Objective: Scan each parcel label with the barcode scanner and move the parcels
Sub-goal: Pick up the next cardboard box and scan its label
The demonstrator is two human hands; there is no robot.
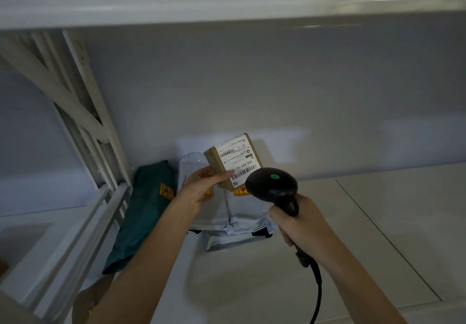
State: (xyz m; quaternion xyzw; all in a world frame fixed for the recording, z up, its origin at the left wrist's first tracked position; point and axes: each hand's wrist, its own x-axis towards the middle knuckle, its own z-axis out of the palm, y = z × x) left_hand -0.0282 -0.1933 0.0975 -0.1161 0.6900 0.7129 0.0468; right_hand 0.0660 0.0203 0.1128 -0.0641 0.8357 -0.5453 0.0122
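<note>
Right hand (300, 222) fingers wrapped round black corded barcode scanner (273, 188), left hand (199, 187) fingers pinching small cardboard parcel (233, 161), white label facing scanner, grey mailers (234, 217) and green mailer (141, 212) on shelf below

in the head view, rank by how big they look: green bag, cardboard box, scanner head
1. green bag, clearly the largest
2. and 3. cardboard box and scanner head look about alike; the scanner is nearer the camera, so I won't rank them.
</note>
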